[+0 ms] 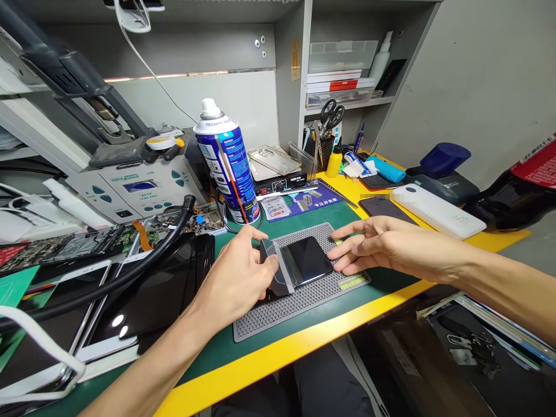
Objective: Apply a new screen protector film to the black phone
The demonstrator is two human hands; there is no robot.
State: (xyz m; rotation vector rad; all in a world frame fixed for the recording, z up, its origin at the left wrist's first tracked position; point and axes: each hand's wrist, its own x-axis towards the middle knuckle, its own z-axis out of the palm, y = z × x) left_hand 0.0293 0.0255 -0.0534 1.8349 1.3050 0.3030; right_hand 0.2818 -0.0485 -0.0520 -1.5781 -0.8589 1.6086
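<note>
The black phone point(308, 258) lay lengthwise between the left hand point(243, 269), pinched on a clear film point(285, 274), and the right hand point(380, 248), fingers parted at its end.

Smooth, glossy black glass, by its look, faces the phone point(308, 258) between left hand point(243, 266) and right hand point(377, 249); shiny, see-through plastic film point(285, 271) meets the left. Under both, a matt, honeycomb-textured mat point(256, 325); beyond the left, a glossy can point(226, 165).
</note>
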